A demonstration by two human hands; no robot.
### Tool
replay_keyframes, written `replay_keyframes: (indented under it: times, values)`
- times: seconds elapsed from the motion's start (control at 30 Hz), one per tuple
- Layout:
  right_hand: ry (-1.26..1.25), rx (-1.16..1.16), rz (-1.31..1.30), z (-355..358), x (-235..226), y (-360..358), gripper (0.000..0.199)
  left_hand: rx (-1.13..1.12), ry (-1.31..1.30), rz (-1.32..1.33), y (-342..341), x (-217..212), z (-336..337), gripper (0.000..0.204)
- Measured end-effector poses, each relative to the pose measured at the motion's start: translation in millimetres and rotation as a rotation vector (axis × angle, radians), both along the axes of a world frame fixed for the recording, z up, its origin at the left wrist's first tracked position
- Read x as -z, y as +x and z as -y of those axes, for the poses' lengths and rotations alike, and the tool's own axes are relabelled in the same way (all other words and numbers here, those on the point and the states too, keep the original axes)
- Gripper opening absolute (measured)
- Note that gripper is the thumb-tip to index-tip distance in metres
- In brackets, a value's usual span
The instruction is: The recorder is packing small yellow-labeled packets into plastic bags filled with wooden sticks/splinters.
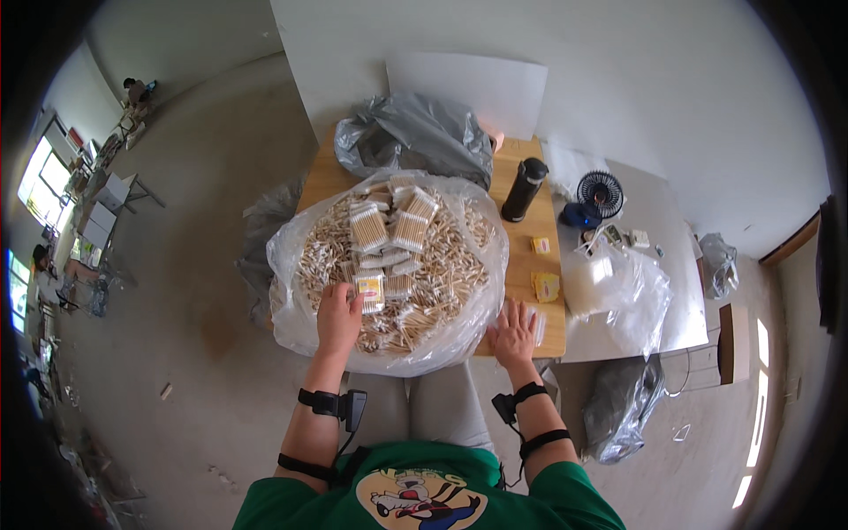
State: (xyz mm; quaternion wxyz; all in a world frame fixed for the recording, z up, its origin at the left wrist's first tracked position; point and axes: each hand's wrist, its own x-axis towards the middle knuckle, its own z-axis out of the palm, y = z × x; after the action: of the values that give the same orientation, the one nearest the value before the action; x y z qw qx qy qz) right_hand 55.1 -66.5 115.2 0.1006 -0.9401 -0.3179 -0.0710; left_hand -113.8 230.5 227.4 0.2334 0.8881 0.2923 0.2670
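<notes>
A large clear plastic bag (284, 252), rolled open on the table, is heaped with loose cotton swabs (455, 287). Several bundled packs of cotton swabs (368, 228) are piled on top of the heap. My left hand (339, 320) has its fingers closed at the edge of a small swab pack with a yellow label (369, 289), over the near part of the heap. To the right of the bag, my right hand (511, 336) lies flat on the wooden table (549, 340), fingers spread. Under or beside its fingertips is a small stack of clear plastic sleeves (538, 327).
Yellow label stacks (546, 286) and a black bottle (525, 190) stand to the right. Beyond them, a side table (685, 309) bears a small fan (600, 194) and clear plastic bags (632, 291). A grey plastic bag (415, 137) lies at the back. Other people sit far left.
</notes>
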Motion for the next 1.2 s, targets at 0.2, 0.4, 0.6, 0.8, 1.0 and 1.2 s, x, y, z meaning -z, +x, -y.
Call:
replay_keyframes:
  times: [0.2,0.4,0.6,0.8,1.0,1.2]
  values:
    - [-0.151,0.008,-0.093,-8.5,2.5,-3.5,0.057,-0.110,-0.096,-0.311,9.2,-7.8,1.6,0.042]
    - [0.045,0.061,-0.098,-8.2,-19.2,-2.4,0.046,-0.070,-0.112,-0.273,12.8,-6.3,2.0,0.043]
    - [0.562,0.137,0.167,-35.3,-102.4,-35.5,0.031,0.005,-0.208,-0.153,-6.1,-17.4,-3.5,0.023]
    - [0.809,-0.334,-0.159,-99.4,-198.7,-92.3,0.040,0.211,-0.285,0.134,-13.9,-43.3,29.7,0.018]
    - [0.746,-0.392,-0.534,-126.9,-163.4,-91.6,0.039,0.304,-0.387,0.184,-21.0,-33.9,39.2,0.017]
    - [1.126,-0.100,-1.049,-128.5,-151.9,-85.8,0.034,0.290,-1.064,0.231,-32.3,-29.0,34.0,0.010]
